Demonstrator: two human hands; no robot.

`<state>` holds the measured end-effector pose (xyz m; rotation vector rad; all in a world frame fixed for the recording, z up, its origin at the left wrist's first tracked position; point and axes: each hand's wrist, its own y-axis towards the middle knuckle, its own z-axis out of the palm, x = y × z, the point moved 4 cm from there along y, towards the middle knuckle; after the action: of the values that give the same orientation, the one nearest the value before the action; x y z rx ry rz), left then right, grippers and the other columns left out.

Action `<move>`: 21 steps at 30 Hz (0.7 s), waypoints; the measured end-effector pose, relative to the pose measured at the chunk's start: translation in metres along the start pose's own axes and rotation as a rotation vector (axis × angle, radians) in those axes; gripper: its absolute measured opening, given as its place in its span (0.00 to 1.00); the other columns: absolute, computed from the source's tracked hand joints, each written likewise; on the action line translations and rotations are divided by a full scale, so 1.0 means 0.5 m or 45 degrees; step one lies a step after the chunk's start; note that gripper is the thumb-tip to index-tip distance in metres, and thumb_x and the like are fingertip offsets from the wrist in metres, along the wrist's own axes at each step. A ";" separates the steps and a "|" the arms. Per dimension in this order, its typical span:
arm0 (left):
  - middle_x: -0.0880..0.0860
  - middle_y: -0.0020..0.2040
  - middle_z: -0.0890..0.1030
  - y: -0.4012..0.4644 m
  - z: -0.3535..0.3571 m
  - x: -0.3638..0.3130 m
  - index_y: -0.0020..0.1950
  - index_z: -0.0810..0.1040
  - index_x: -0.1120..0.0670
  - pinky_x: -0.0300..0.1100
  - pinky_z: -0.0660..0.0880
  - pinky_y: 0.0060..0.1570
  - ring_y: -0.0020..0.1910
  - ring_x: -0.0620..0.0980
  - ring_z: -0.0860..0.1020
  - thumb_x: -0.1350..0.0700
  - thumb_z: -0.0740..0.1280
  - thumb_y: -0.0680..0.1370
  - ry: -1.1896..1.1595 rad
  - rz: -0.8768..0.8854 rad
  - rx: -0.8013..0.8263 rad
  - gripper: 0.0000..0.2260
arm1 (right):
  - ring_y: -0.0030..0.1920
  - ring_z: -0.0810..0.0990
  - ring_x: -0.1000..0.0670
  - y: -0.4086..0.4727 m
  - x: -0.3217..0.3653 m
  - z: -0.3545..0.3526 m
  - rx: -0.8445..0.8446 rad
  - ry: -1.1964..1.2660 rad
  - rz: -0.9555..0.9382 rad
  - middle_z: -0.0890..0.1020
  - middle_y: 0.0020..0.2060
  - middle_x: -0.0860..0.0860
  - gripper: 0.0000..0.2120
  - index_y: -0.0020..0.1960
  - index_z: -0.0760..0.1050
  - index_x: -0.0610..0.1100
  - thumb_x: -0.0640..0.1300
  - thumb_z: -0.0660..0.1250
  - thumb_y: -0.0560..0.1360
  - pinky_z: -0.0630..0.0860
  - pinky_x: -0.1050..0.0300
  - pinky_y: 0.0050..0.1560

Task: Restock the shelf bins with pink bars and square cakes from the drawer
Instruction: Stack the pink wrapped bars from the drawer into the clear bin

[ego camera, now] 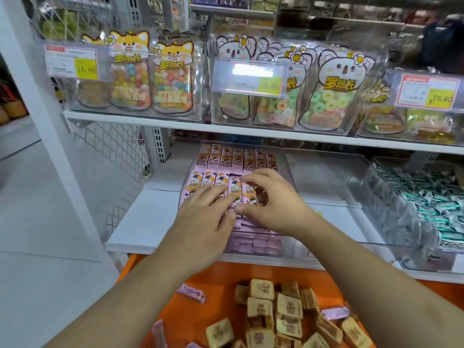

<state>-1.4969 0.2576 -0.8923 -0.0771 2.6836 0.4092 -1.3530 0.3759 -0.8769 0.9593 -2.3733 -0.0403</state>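
Both my hands sit on the pink bars [221,182] in the bin [288,167]: left hand [206,214] flat steadying, right hand [271,197] fingers pinching one straight.

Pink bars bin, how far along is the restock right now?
Done: the clear bin already holds rows of pink bars. In hand: both hands are over the front row, the left hand with fingers laid on the bars, the right hand pinching one into place. Left: a few loose pink bars and the whole pile of square cakes remain in the orange drawer.
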 end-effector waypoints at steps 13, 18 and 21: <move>0.39 0.84 0.44 -0.010 0.002 0.006 0.83 0.45 0.34 0.53 0.38 0.81 0.83 0.46 0.38 0.39 0.46 0.86 0.195 -0.074 0.134 0.25 | 0.82 0.53 0.49 -0.071 -0.001 0.009 0.086 -0.331 -0.084 0.60 0.82 0.59 0.32 0.84 0.57 0.56 0.59 0.63 0.83 0.54 0.47 0.83; 0.38 0.84 0.45 -0.029 -0.008 -0.009 0.83 0.47 0.34 0.52 0.40 0.81 0.83 0.45 0.39 0.38 0.48 0.86 0.105 -0.047 0.099 0.25 | 0.83 0.46 0.50 -0.103 0.002 0.001 0.096 -0.350 -0.084 0.51 0.84 0.61 0.34 0.84 0.49 0.59 0.62 0.59 0.83 0.52 0.43 0.83; 0.38 0.84 0.51 -0.058 -0.020 -0.034 0.83 0.54 0.36 0.50 0.47 0.81 0.83 0.44 0.45 0.38 0.50 0.86 0.020 0.015 0.064 0.24 | 0.82 0.52 0.51 -0.138 0.018 -0.023 0.064 -0.243 -0.123 0.58 0.82 0.60 0.32 0.83 0.55 0.59 0.59 0.62 0.82 0.56 0.47 0.82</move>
<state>-1.4821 0.2269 -0.8842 -0.0493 2.7092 0.3456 -1.3087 0.3211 -0.8788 1.1390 -2.5090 -0.1145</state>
